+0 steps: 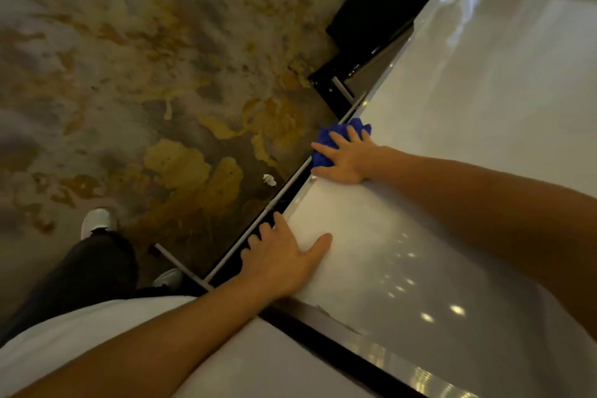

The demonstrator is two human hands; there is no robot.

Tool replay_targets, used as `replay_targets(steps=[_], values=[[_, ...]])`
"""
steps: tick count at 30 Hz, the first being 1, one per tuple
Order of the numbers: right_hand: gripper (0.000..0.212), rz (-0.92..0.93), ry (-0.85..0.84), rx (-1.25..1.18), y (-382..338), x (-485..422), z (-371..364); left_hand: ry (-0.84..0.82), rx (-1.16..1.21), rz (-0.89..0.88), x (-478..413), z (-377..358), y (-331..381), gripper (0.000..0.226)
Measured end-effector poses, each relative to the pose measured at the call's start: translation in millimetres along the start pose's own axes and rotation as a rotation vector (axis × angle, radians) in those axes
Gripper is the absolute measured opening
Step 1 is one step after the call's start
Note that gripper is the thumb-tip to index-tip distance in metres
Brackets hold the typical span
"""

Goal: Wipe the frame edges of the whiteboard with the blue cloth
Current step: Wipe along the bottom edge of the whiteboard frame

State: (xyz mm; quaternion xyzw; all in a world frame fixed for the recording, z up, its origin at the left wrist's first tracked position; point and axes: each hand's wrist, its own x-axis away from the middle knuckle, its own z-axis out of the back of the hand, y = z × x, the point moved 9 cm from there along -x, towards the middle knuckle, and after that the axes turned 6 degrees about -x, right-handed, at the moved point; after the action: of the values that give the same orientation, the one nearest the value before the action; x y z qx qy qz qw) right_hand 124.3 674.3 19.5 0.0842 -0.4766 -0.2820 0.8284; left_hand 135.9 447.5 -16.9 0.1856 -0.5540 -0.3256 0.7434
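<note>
1. The glossy white rectangular whiteboard (468,145) fills the right half of the view, its lower frame edge running as a diagonal from about 7 o'clock up toward 1 o'clock.
2. The crumpled bright blue cloth (332,139) sits on that frame edge, just past the picture's centre toward 2 o'clock, partly overhanging the thin silver metal rail (284,191) that runs alongside the board.
3. The right hand (347,160) lies palm-down on the cloth, its fingers (336,140) spread flat and pressing the cloth against the board rather than curled around it.
4. The left hand (281,263) rests at 6 o'clock from the cloth, well apart from it, with the palm on the board surface; its fingers (258,241) hook over the frame edge and the thumb lies splayed on the white face. It holds nothing else.
5. Below the board lies a mottled grey and ochre patterned carpet floor (145,90), with a small scrap of white crumpled paper (269,179) on it near the rail.
6. At 8 o'clock a white shoe (97,221) and a dark trouser leg (93,271) show.
</note>
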Motion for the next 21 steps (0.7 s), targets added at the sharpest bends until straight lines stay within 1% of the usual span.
replay_targets(steps=[1,2,3,4,5,6,7,8,9,10,11,13,14,15,16,18,19,21], values=[[0.077,0.074,-0.026,0.014,-16,5,-9,-0.01,-0.032,0.029,6,-6,-2,0.125],[0.07,0.206,-0.056,0.01,-40,14,-22,-0.025,-0.047,0.055,10,-11,-3,0.126],[0.06,0.391,-0.062,0.01,-70,27,-34,-0.034,-0.065,0.076,13,-13,-5,0.127],[0.051,0.595,-0.04,0.026,-97,45,-43,-0.039,-0.084,0.095,16,-15,-8,0.128],[0.048,0.751,-0.007,0.044,-112,60,-45,-0.044,-0.094,0.109,19,-18,-10,0.129],[0.047,0.825,0.016,0.06,-112,67,-39,-0.035,-0.1,0.116,21,-19,-11,0.13],[0.047,0.836,0.04,0.131,-100,61,-31,-0.014,-0.102,0.113,21,-17,-11,0.131],[0.048,0.8,0.062,0.252,-83,50,-23,0.006,-0.097,0.108,21,-15,-10,0.131],[0.048,0.705,0.079,0.361,-62,37,-13,0.017,-0.087,0.104,21,-13,-9,0.13],[0.049,0.568,0.088,0.421,-42,24,-3,0.016,-0.078,0.1,21,-11,-7,0.13],[0.049,0.449,0.081,0.456,-28,18,3,0.006,-0.077,0.097,21,-10,-6,0.13],[0.052,0.322,0.026,0.366,-31,19,-1,-0.018,-0.071,0.096,24,-11,-2,0.129],[0.054,0.312,-0.011,0.287,-45,25,-10,-0.028,-0.07,0.096,25,-12,2,0.129],[0.056,0.344,-0.04,0.216,-65,31,-21,-0.04,-0.073,0.1,25,-14,5,0.129],[0.057,0.411,-0.061,0.176,-85,38,-33,-0.055,-0.077,0.11,25,-17,7,0.129],[0.066,0.558,-0.109,0.182,-113,55,-52,-0.097,-0.071,0.14,25,-21,9,0.134],[0.068,0.576,-0.123,0.171,-113,58,-55,-0.115,-0.064,0.145,25,-23,9,0.136],[0.06,0.475,-0.099,0.085,-91,45,-45,-0.129,-0.046,0.13,24,-25,9,0.138]])
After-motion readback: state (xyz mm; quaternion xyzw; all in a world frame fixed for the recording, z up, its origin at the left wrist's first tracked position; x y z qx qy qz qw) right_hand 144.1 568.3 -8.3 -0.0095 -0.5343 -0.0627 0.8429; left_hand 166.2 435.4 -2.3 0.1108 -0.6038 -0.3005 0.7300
